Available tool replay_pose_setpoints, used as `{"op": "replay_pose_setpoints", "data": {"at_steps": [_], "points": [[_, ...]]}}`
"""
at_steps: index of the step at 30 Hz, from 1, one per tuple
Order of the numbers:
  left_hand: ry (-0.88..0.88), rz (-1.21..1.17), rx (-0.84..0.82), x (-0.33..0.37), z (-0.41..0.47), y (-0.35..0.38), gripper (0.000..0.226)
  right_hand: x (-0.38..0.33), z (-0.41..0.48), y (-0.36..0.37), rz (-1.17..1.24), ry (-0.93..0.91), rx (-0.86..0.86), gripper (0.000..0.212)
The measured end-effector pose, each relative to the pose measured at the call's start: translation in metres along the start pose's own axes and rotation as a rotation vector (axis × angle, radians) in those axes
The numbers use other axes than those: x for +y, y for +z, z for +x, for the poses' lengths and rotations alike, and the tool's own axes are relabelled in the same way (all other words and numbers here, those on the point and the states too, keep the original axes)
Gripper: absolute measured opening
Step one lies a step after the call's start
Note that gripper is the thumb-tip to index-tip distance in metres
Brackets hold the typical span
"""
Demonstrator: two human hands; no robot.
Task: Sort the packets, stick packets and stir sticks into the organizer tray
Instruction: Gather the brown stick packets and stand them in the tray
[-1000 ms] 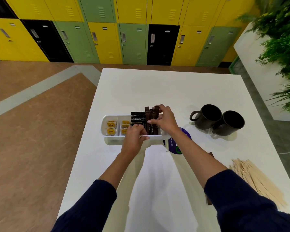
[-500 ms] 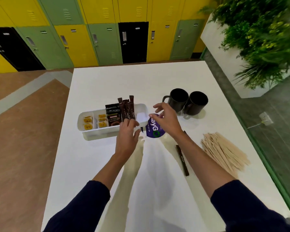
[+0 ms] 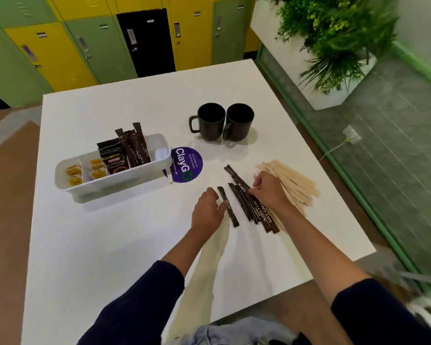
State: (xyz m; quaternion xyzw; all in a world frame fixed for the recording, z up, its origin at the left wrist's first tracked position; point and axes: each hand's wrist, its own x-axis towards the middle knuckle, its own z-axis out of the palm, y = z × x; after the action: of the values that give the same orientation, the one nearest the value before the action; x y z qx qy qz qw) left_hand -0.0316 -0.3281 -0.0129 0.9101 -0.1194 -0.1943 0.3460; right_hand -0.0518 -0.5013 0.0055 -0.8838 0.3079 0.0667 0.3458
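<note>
1. Stick packets (image 3: 249, 205), dark brown, lie loose in a fanned bunch on the white table (image 3: 110, 245), right of its middle and toward the near edge. One more stick packet (image 3: 228, 207) lies just left of the bunch.
2. The left hand (image 3: 208, 210) is palm down on the table with relaxed fingers. Its fingertips touch the single packet and grasp nothing.
3. The right hand (image 3: 269, 192) rests on the far end of the bunch with bent fingers and its tips on the packets. I cannot tell whether it pinches one or only presses.
4. Wooden stir sticks (image 3: 294, 180) lie in a heap just right of the bunch, near the right edge, partly under the right wrist.
5. A round purple sticker (image 3: 187, 164) reading "ClayGo" lies flat, farther in.
6. The white organizer tray (image 3: 115, 188) stands left of the sticker and touches it. Its two left compartments hold small yellow packets (image 3: 74, 174). Next come dark coffee packets (image 3: 115, 160), then upright stick packets (image 3: 137, 150).
7. Two dark mugs (image 3: 210, 122) stand side by side beyond the sticker, touching.
8. Yellow, green and black lockers (image 3: 60, 53) line the wall past the far edge. A white planter (image 3: 334, 95) with greenery stands at far right.
</note>
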Motion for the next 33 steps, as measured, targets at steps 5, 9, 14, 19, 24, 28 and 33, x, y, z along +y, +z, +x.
{"op": "replay_pose_setpoints", "data": {"at_steps": [5, 9, 14, 19, 24, 28, 33], "points": [[-0.121, -0.040, 0.018, 0.016, 0.003, 0.021, 0.046, 0.020, -0.017, 0.001, -0.092, 0.028, -0.047, 0.050], [-0.160, -0.015, 0.025, 0.030, 0.010, 0.032, 0.064, 0.025, -0.023, 0.008, -0.056, 0.018, -0.024, 0.051], [-0.239, -0.027, 0.016, 0.043, 0.018, 0.040, 0.064, 0.022, -0.022, 0.010, -0.020, 0.010, -0.012, 0.040], [-0.269, -0.023, -0.018, 0.035, 0.023, 0.035, 0.053, 0.021, -0.020, 0.016, -0.037, 0.004, -0.033, 0.028], [-0.291, 0.049, -0.065, 0.024, 0.025, 0.023, 0.051, 0.013, -0.021, 0.020, -0.071, 0.009, -0.064, 0.034], [-0.335, 0.154, -0.123, 0.020, 0.027, 0.018, 0.048, 0.004, -0.021, 0.024, -0.096, 0.003, -0.086, 0.037], [-0.440, 0.159, -0.150, 0.022, 0.026, 0.012, 0.047, -0.005, -0.019, 0.024, -0.063, 0.021, -0.127, 0.048]]}}
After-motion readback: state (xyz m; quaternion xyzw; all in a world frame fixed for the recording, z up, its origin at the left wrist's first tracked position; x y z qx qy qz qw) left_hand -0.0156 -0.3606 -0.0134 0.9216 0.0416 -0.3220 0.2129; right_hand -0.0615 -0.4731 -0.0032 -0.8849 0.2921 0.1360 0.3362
